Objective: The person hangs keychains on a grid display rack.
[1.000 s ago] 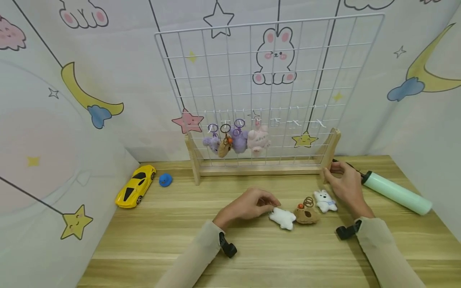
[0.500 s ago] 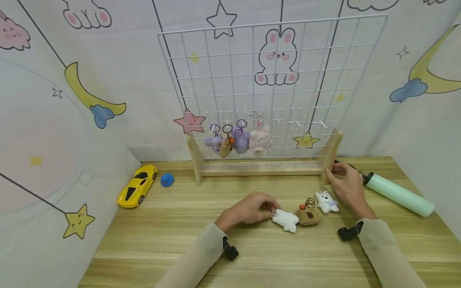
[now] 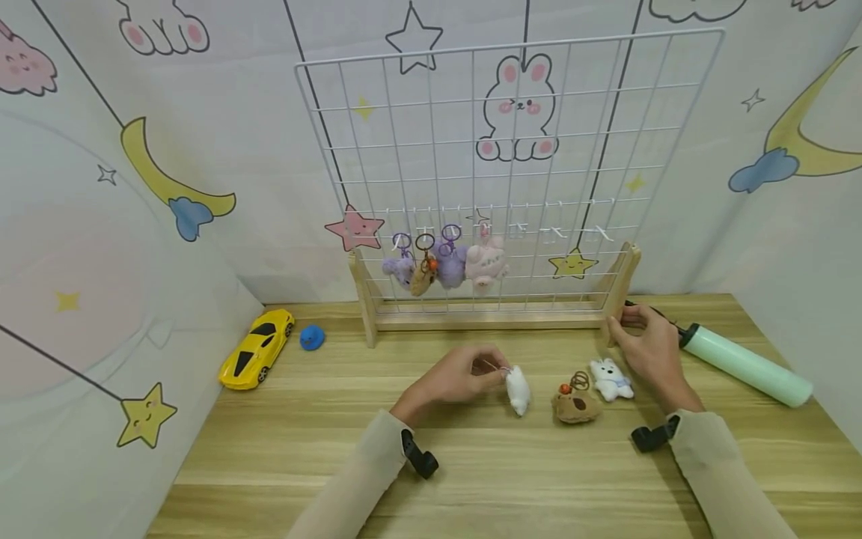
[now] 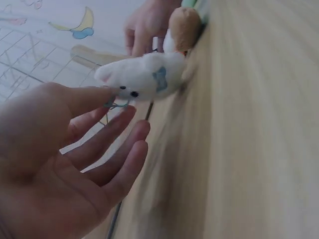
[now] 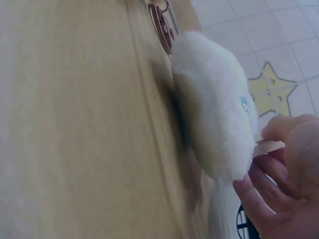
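My left hand [image 3: 465, 374] pinches a small white plush keychain [image 3: 517, 391] near its ring, between thumb and index finger. In the left wrist view this plush [image 4: 144, 77] hangs sideways with a light blue bow, and the other fingers are spread loosely. Over on the right, my right hand [image 3: 649, 344] holds the wooden foot [image 3: 614, 303] of a white wire grid rack [image 3: 512, 180] between thumb and fingers. A second white plush [image 3: 611, 379] with a blue scarf lies just beside that hand. Left of it lies a brown plush keychain [image 3: 575, 404] with coiled rings.
Several plush keychains, among them a pink one [image 3: 486, 262] and a purple one [image 3: 450, 263], hang from the rack's left hooks. White hooks [image 3: 555, 232] show farther right. A pale green cylinder [image 3: 747, 365] lies right. A yellow toy car [image 3: 257, 349] and blue toy [image 3: 312, 337] stand left.
My left hand has picked up the white plush, which lay flat beside the brown one, and tipped it upright a little to the left. The right hand stays at the rack's foot.
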A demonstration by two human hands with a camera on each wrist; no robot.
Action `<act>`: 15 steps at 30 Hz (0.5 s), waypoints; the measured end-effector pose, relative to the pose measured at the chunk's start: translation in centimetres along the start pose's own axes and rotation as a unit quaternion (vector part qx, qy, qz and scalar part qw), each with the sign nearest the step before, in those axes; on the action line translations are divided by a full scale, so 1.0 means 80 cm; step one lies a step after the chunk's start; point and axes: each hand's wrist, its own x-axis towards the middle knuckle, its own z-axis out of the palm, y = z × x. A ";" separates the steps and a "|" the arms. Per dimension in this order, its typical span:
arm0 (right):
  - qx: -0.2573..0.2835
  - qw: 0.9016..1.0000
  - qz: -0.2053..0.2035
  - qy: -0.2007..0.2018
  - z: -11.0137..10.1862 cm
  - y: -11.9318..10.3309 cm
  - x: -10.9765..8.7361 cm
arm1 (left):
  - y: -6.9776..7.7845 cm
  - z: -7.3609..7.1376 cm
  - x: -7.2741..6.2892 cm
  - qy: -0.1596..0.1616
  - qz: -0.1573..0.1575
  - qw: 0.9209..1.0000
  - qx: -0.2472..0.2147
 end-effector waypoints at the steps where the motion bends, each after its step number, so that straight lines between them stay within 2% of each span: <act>1: -0.001 1.000 0.000 0.000 0.000 0.000 0.000 | 0.000 -0.003 0.000 0.007 -0.001 1.000 -0.018; 4: -0.006 1.000 0.002 0.002 0.000 0.001 0.000 | 0.001 -0.010 0.000 0.022 -0.007 0.997 -0.075; 9: -0.005 1.000 0.004 0.004 0.000 0.002 0.001 | 0.005 -0.018 0.000 0.048 -0.013 0.989 -0.137; 12: -0.004 1.000 0.005 0.004 0.000 0.002 0.001 | 0.007 -0.020 -0.001 0.069 -0.015 0.987 -0.144; 15: -0.003 1.000 0.005 0.005 0.001 0.002 0.001 | 0.009 -0.022 -0.002 0.085 -0.016 0.988 -0.132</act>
